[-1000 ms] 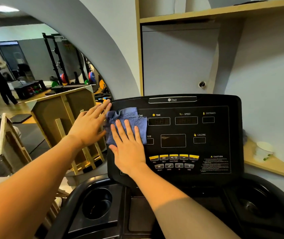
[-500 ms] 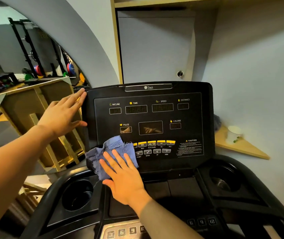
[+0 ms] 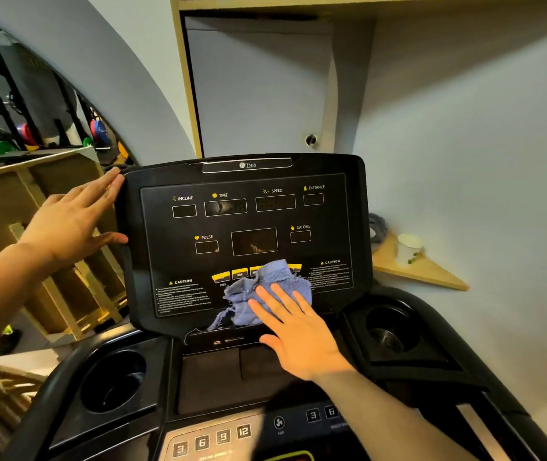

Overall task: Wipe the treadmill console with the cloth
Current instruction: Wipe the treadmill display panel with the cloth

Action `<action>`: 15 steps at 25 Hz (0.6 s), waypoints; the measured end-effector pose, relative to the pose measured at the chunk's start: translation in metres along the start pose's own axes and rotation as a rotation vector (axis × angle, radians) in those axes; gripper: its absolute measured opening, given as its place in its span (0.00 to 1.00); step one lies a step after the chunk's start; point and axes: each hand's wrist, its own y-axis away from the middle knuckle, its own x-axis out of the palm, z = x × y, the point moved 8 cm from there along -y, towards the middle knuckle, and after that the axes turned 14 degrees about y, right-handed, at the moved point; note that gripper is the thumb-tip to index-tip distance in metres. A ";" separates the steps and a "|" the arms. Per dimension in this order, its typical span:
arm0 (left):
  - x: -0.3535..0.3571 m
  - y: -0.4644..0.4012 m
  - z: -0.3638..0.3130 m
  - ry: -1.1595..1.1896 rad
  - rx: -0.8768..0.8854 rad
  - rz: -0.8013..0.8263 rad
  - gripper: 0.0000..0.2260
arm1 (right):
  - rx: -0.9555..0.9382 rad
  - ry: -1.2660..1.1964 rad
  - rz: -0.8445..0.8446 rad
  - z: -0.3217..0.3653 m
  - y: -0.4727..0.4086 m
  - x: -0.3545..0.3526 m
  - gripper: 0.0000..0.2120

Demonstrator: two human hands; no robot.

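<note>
The treadmill (image 3: 199,377) fills the lower part of the view, black, with a round cup holder (image 3: 112,380) sunk into its left side and another cup holder (image 3: 390,331) on its right. Its console (image 3: 242,234) stands upright at the middle, a dark panel with dim display windows labelled incline, time, speed, distance, pulse and calorie, and caution text in both lower corners. Behind it is a pale wall (image 3: 465,128) with a wooden corner shelf (image 3: 431,271) to the right of the console, carrying a white paper cup (image 3: 406,249). To the left stands a wooden frame (image 3: 49,244).

The left hand (image 3: 72,221) lies flat and open against the console's left edge, fingers spread, thumb touching the rim, holding nothing. The right hand (image 3: 293,327) is open too, fingers spread and pressed flat on the blue cloth (image 3: 265,291), pinning it to the panel rather than gripping it.

The cloth sits crumpled on the lower middle of the console, covering part of the row of yellow buttons (image 3: 229,276), its frayed edge hanging to the panel's bottom edge.
</note>
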 end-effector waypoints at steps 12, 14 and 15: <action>0.000 -0.003 0.001 0.025 0.041 -0.041 0.49 | 0.207 0.093 0.059 -0.122 0.038 0.022 0.31; 0.002 -0.004 0.001 0.059 0.064 -0.036 0.50 | 0.306 0.041 0.037 -0.141 0.017 0.010 0.32; 0.005 -0.004 0.001 0.088 0.083 -0.030 0.50 | 0.358 0.017 0.017 -0.153 0.003 0.002 0.33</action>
